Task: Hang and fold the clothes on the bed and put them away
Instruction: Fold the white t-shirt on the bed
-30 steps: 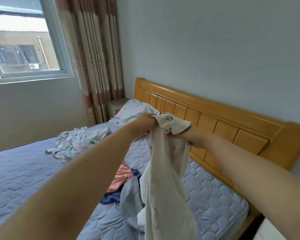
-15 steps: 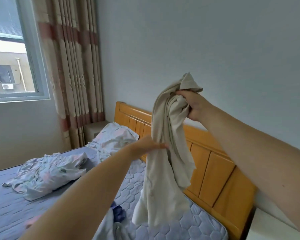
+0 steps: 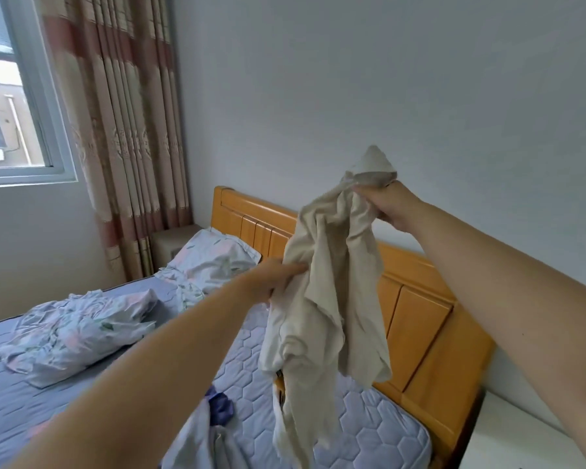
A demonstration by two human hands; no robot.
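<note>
Beige garment (image 3: pixel 322 299) hangs bunched from your right hand (image 3: pixel 386 206), whose fingers curl round its top, well above the bed (image 3: pixel 369 424). Your left hand (image 3: pixel 273 279) lays straight fingers against a side fold. You're likely untangling it; next, catch a second corner and spread it flat for folding.

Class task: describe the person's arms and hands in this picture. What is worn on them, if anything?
The left arm and right arm are bare along all that shows, with no sleeves in view. The left hand and right hand wear no gloves. No watch, bracelet or ring shows, though parts of both hands are hidden.
</note>
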